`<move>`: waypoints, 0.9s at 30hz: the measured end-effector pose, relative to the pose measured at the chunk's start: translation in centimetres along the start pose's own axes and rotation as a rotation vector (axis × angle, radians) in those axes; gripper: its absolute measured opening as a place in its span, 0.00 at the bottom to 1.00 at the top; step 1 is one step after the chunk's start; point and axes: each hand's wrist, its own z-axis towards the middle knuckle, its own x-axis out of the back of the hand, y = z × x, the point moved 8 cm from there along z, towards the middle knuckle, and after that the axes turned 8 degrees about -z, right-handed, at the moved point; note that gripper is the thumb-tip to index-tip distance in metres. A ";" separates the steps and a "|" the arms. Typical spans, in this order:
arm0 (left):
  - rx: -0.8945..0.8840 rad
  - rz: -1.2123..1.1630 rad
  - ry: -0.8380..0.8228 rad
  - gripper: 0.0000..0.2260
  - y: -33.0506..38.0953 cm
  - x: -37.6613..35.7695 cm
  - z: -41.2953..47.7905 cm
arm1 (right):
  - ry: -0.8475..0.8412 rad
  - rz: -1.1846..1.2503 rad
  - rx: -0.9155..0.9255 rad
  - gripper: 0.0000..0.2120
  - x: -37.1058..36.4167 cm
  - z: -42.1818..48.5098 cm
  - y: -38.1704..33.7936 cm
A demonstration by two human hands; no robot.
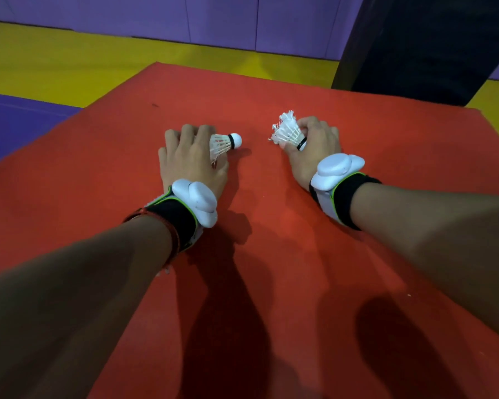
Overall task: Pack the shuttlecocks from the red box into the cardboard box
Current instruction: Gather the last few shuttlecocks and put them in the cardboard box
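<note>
My left hand (189,159) lies palm down on the red surface (271,226), holding a white shuttlecock (224,143). Its round cork tip with a black band points right, and its feathers are tucked under my fingers. My right hand (314,148) is closed on a second shuttlecock (285,130); frayed white feathers stick up and to the left, and the black-banded cork sits under my thumb. Both wrists carry black straps with white trackers. No red box or cardboard box shows in this view.
The red surface ends at a far edge around the upper middle and a slanted left edge. Beyond it lies yellow and purple matting (69,61). A dark upright block (429,44) stands at the far right.
</note>
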 end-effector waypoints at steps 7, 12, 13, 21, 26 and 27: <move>-0.030 0.026 -0.008 0.17 3.8 3.4 -2.8 | 0.004 0.100 -0.086 0.18 3.8 -4.6 1.0; -0.039 -0.008 0.001 0.18 7.0 5.5 -4.0 | 0.009 0.182 -0.179 0.17 6.0 -8.6 1.9; -0.063 -0.005 -0.003 0.19 8.1 6.1 -4.4 | 0.011 0.190 -0.187 0.16 7.1 -9.1 2.2; -0.076 -0.031 -0.125 0.24 15.3 8.4 -7.6 | 0.079 0.217 -0.269 0.18 16.1 -13.3 7.2; -0.026 -0.170 -0.344 0.25 20.1 6.8 -10.4 | 0.107 0.204 -0.352 0.18 20.9 -16.3 11.0; -0.036 -0.217 -0.371 0.25 21.9 6.4 -11.3 | 0.120 0.204 -0.377 0.18 22.1 -17.3 12.4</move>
